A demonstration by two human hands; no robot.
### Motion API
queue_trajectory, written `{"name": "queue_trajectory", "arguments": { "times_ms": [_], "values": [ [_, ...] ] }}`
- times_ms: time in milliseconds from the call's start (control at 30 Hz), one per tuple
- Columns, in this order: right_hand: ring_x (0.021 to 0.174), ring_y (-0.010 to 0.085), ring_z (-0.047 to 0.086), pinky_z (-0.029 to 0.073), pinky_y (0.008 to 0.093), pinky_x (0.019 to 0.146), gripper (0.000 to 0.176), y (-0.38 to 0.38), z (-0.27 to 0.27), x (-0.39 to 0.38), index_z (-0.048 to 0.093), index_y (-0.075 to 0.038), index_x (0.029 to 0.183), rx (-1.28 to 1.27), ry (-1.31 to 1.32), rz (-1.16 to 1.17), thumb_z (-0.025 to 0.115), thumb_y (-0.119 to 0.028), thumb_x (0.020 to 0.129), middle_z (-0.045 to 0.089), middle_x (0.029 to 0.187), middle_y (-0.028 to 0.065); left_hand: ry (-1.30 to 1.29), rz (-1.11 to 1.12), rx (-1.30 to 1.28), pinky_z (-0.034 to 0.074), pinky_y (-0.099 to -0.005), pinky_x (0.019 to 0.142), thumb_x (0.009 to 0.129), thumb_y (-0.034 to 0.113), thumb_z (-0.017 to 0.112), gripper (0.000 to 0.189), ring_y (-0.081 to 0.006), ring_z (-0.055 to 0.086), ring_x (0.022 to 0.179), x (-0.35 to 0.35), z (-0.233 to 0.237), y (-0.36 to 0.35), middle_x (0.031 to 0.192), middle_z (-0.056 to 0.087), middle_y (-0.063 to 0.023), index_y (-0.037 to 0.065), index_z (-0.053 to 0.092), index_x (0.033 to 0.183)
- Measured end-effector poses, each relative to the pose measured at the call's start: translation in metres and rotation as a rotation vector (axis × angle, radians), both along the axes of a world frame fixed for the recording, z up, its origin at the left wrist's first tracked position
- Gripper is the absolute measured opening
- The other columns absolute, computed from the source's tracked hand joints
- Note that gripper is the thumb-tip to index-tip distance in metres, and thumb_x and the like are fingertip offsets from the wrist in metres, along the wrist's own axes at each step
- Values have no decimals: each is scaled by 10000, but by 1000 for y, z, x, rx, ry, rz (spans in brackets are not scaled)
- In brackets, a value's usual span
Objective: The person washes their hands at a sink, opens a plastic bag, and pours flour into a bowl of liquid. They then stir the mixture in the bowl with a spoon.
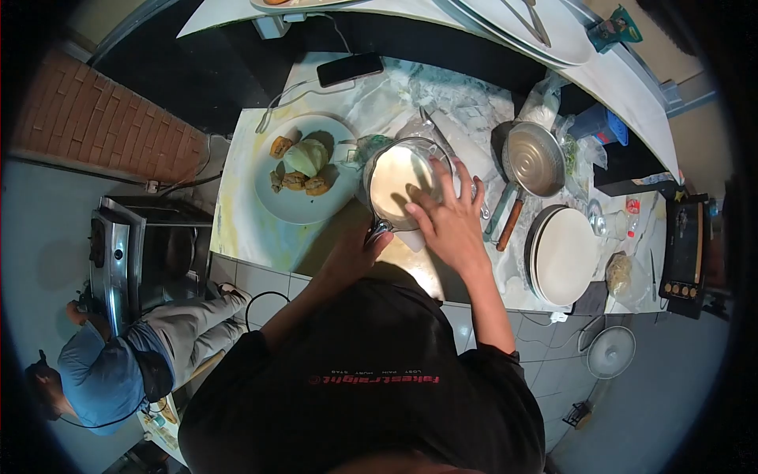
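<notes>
The left hand (351, 254) curls its fingers round the handle (381, 227) of a pot (369, 186) of pale contents (392, 175), between a plate (272, 197) and a pan (534, 158) on the surface (238, 225); the right hand (453, 225) spreads its fingers over it (whether they touch the contents, I cannot tell), gripping nothing.

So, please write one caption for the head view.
Left hand and right hand at a round container, food plate nearby.
</notes>
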State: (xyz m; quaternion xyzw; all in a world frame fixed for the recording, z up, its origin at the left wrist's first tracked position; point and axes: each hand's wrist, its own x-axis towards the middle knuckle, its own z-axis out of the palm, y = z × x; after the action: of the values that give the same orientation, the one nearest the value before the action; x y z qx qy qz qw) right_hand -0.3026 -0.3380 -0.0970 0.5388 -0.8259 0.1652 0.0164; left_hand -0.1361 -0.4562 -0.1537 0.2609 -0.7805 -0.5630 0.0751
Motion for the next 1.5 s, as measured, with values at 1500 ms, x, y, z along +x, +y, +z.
{"name": "queue_trajectory", "arguments": {
  "times_ms": [1500],
  "values": [
    [878,107,483,368,278,840,163,64,200,62,578,-71,1007,-1607,-887,1467,539,-227,982,543,1031,-4,-113,-13,319,420,-261,498,967,278,597,289,-67,472,553,-1,18,-11,697,503,18,47,532,1128]
  ]
}}
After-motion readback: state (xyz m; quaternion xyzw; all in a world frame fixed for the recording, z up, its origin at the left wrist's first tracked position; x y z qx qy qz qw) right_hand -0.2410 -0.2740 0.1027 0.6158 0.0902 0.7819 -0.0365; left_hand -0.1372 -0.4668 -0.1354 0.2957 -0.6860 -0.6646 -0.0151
